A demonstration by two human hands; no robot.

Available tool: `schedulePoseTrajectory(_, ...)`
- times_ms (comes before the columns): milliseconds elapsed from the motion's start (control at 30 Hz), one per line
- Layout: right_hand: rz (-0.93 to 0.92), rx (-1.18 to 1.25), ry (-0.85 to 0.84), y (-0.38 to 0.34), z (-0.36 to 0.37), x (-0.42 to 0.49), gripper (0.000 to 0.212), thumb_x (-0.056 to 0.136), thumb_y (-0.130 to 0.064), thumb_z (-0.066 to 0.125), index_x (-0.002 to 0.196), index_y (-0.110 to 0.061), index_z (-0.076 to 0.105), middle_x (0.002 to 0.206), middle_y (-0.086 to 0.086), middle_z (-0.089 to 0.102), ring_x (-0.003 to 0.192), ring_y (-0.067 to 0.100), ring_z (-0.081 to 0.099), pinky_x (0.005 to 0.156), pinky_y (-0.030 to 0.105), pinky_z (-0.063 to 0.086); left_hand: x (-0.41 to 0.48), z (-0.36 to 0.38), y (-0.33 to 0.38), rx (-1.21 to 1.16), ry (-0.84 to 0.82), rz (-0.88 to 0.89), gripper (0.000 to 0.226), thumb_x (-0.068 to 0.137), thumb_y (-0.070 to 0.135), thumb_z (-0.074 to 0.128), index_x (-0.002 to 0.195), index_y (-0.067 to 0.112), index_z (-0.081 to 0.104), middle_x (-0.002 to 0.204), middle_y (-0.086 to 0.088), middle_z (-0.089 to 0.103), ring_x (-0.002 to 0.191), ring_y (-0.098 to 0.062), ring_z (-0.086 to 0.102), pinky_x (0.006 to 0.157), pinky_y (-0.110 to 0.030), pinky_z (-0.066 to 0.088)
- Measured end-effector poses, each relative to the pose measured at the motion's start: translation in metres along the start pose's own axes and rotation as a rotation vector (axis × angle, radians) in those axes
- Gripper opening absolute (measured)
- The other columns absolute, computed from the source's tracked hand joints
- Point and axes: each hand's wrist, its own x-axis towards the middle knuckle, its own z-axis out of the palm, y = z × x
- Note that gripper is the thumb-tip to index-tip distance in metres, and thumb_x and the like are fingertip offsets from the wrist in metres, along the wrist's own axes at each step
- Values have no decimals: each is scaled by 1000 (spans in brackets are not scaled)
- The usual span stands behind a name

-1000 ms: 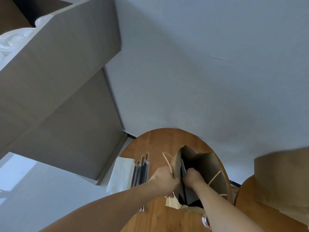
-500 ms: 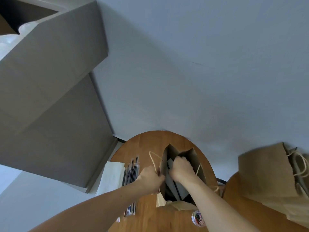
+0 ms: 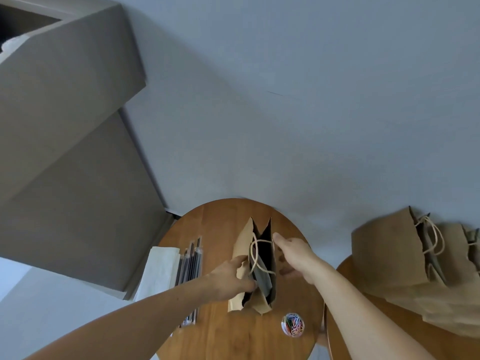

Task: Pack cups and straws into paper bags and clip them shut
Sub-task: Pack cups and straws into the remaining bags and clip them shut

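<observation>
Out of the bag mouth since 0.5 s ago: right hand, fingers released & straight at right rim of upright brown paper bag w/ twine handles, contact unclear, prob. steadying. Left hand pinching left wall, keeping mouth open for loading; bag between both hands. Alongside on round wooden table: black wrapped straws left, clear jar of coloured paper clips front-right.

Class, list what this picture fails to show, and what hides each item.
Head view:
paper bag contents: hidden by its dark interior.
left hand: fingertips tucked inside the bag.
straws: partly covered by the left forearm.
bags at right: cut by the frame edge.
</observation>
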Motion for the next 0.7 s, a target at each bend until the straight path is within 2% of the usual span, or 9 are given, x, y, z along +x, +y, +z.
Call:
schedulePoseTrajectory(67, 24, 74, -83, 6, 11, 2, 75, 92, -70, 36, 143, -15, 45, 135, 10, 56, 111, 32, 61, 92, 48, 55, -2, 5, 6, -3, 10, 3, 90, 75, 55, 68, 151, 29, 28, 150, 4, 40, 132, -21, 45, 97, -28, 41)
schedulePoseTrajectory(133, -11, 142, -132, 6, 20, 2, 68, 95, -68, 34, 131, -15, 56, 124, 10, 64, 106, 31, 65, 91, 49, 56, -4, 11, 13, -32, 18, 13, 75, 71, 56, 72, 137, 31, 47, 134, 6, 55, 120, -17, 55, 99, -32, 47)
schedulePoseTrajectory(267, -95, 312, -217, 0, 29, -4, 48, 102, -49, 34, 102, -16, 69, 87, 4, 77, 79, 24, 74, 67, 35, 60, -2, 26, 26, -41, 103, -6, 46, 71, 44, 75, 110, 21, 64, 102, -2, 71, 95, -19, 68, 86, -39, 58)
schedulePoseTrajectory(333, -149, 309, -207, 3, 30, -4, 39, 101, -38, 38, 95, -15, 70, 83, 3, 76, 76, 22, 74, 62, 34, 56, 2, 29, 31, 63, 228, -37, 30, 81, 35, 69, 103, 16, 67, 96, -5, 72, 89, -21, 69, 77, -36, 59)
schedulePoseTrajectory(433, -263, 203, -133, 12, 26, 1, 29, 98, -26, 45, 100, -10, 70, 104, 10, 73, 93, 24, 69, 80, 39, 56, 6, 26, 37, 199, 332, -66, 17, 91, 27, 55, 89, 12, 62, 81, -2, 64, 75, -20, 63, 59, -28, 49)
schedulePoseTrajectory(500, -380, -26, -55, 18, 19, 5, 27, 99, -26, 48, 117, -16, 66, 121, 1, 66, 102, 14, 62, 87, 28, 52, 7, 23, 39, 231, 366, -83, 19, 93, 25, 52, 78, 13, 56, 71, 1, 56, 69, -20, 58, 56, -27, 46)
schedulePoseTrajectory(567, -514, -282, 130, 20, 10, 6, 31, 97, -29, 54, 128, -24, 58, 127, -8, 59, 101, 6, 58, 86, 20, 46, 9, 18, 41, 232, 403, -92, 27, 95, 28, 51, 70, 15, 52, 68, 1, 54, 65, -21, 58, 55, -28, 47)
schedulePoseTrajectory(633, -680, -439, 362, 23, 2, 8, 41, 91, -28, 64, 130, -25, 53, 131, -8, 51, 101, 10, 61, 81, 18, 46, 12, 11, 43, 275, 407, -87, 31, 95, 30, 50, 67, 18, 50, 66, 1, 54, 59, -17, 55, 50, -26, 43)
schedulePoseTrajectory(700, -789, -583, 429, 26, -7, 14, 53, 87, -26, 69, 135, -24, 48, 139, -5, 42, 96, 13, 64, 75, 18, 47, 16, 0, 45, 396, 383, -67, 32, 96, 32, 49, 66, 21, 49, 65, 2, 54, 54, -13, 53, 45, -23, 38)
